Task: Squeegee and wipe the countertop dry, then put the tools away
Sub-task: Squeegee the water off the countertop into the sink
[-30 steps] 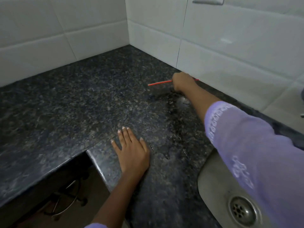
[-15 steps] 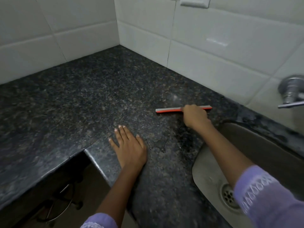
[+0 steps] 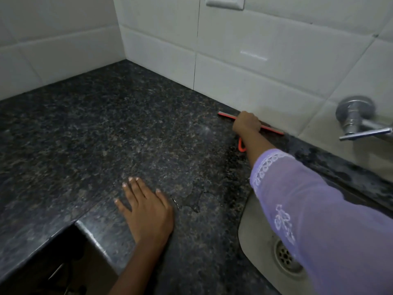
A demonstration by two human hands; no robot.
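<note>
An orange squeegee (image 3: 227, 116) lies with its blade on the dark speckled granite countertop (image 3: 110, 133), close to the tiled back wall. My right hand (image 3: 246, 123) grips its handle, whose orange loop end shows below my wrist. My left hand (image 3: 146, 207) rests flat on the counter near the front edge, fingers straight. A thin film of water (image 3: 191, 201) with a puddle edge sits just right of my left hand.
A steel sink (image 3: 255, 235) with a round drain (image 3: 286, 257) is at the lower right, partly under my purple sleeve. A chrome tap (image 3: 359, 120) juts from the white tiled wall (image 3: 255, 60). The counter's front edge drops off at the lower left.
My right hand has carried the squeegee back from near the sink to the foot of the back wall. My left hand has stayed flat in place.
</note>
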